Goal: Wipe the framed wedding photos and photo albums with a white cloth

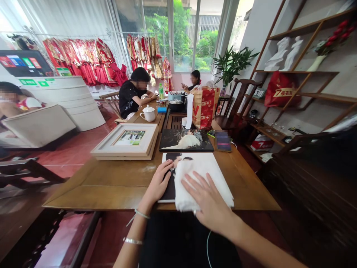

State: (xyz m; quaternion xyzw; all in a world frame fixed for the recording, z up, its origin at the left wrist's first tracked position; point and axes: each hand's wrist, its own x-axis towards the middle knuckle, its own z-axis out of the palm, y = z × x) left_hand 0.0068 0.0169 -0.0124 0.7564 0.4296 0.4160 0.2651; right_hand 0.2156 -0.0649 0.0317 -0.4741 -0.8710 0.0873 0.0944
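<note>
Head view: at lower centre, we see the left hand [158, 183] flat, fingers released, on the photo panel [170, 190] lying on the bench [117, 178]. The right hand [209, 203] presses the white cloth [196, 170] onto it, fingers extended, grasping nothing. The paper bag [205, 108], upper centre, hides its contents.

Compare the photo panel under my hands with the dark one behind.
The near panel is mostly white; the dark panel is black. The near panel lies under a white cloth, left hand and right hand; the dark panel lies uncovered. Both lie flat on the table.
</note>
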